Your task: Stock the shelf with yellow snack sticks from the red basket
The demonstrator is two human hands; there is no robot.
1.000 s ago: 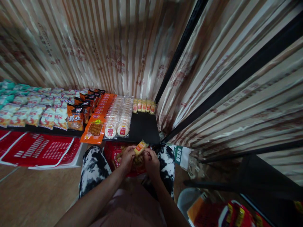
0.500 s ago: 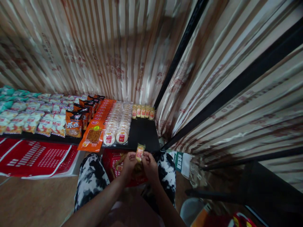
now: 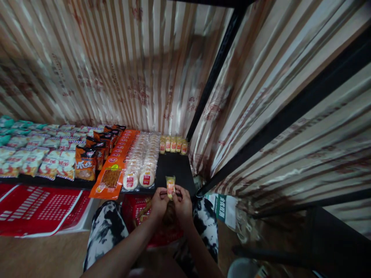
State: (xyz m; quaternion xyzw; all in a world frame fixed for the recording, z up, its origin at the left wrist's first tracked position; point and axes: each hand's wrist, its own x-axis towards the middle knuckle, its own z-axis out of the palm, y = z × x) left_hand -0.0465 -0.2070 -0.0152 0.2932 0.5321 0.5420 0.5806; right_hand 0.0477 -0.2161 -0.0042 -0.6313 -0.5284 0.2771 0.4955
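Head view: both hands meet at lower centre of frame, just over the front edge of the black shelf (image 3: 176, 170). Left hand (image 3: 159, 202) and right hand (image 3: 182, 201) each pinch the lower end of one small yellow snack packet (image 3: 170, 185), held upright, fingers closed narrow on it.

Handling, my read: packet looks light, thin film wrap, likely slick and crinkly; contents probably soft or crumbly, so squeeze little. Best grip looks like the sealed end or side edges, not the middle.

A matching row of yellow packets (image 3: 173, 144) stands at the shelf's back, centre frame. Left of the held packet: round white cakes in clear wrap (image 3: 142, 162), then orange packs (image 3: 113, 170). A red basket (image 3: 136, 204) sits under the hands, between the knees.
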